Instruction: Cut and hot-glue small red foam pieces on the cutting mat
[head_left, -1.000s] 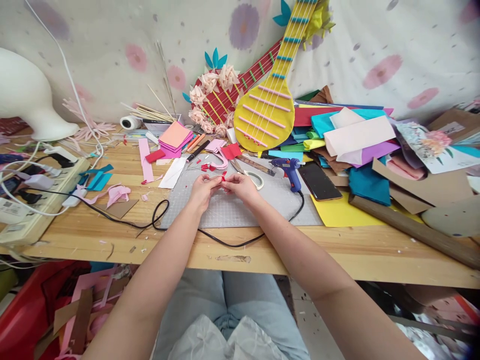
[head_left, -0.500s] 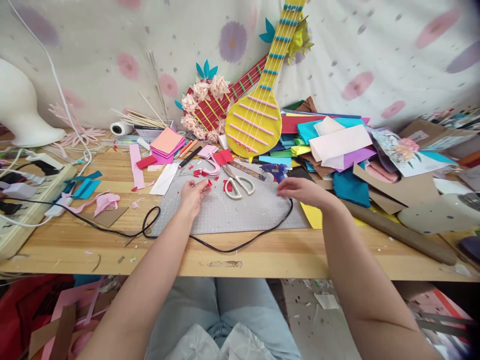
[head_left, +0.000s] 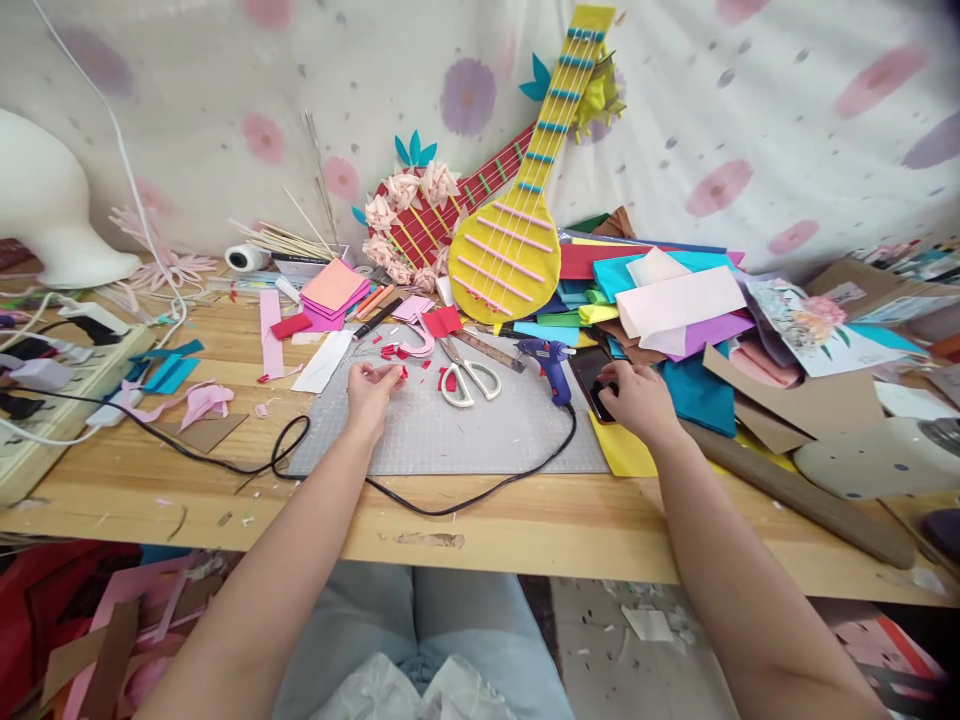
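My left hand (head_left: 369, 396) is closed in a pinch at the left of the grey cutting mat (head_left: 450, 440), with a small red piece (head_left: 404, 373) at its fingertips. My right hand (head_left: 637, 398) lies over a black phone (head_left: 591, 375), fingers touching its dark screen but not wrapped round it. Just left of the phone is a blue glue gun (head_left: 553, 368), its black cord (head_left: 495, 496) looping across the mat. White-handled scissors (head_left: 471, 383) lie between the hands, close to small red scraps (head_left: 388, 351) and a curved pink strip (head_left: 421, 340).
Behind the mat lean a yellow paper lute (head_left: 506, 255) and a red one with pale flowers (head_left: 405, 215). Stacked coloured sheets (head_left: 682, 300) crowd the right side, with a long brown bar (head_left: 810, 490) in front. A power strip (head_left: 75, 400) stands at the left.
My right hand has moved right, from over the glue gun to the phone, which now shows beside the gun. My left hand keeps its pinch; the view has shifted slightly.
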